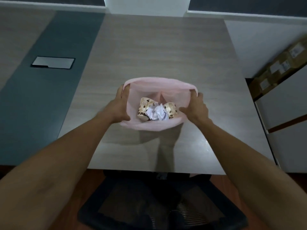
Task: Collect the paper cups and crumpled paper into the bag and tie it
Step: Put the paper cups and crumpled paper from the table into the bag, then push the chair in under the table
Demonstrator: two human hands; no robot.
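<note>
- Gripping the pink plastic bag [159, 83] rim: left hand [121, 103] clamped at 9 o'clock, right hand [196, 107] clamped at 3 o'clock, mouth spread wide.
- Bag sits on the wooden table [157, 47].
- Inside: two paper cups [144, 108] [171, 110], crumpled paper [157, 112] between them.

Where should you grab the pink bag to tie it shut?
Grab the pink bag by its loose top rim, from both sides, where the left hand and right hand hold it. The mouth is open, so the thin edges can gather together.
</note>
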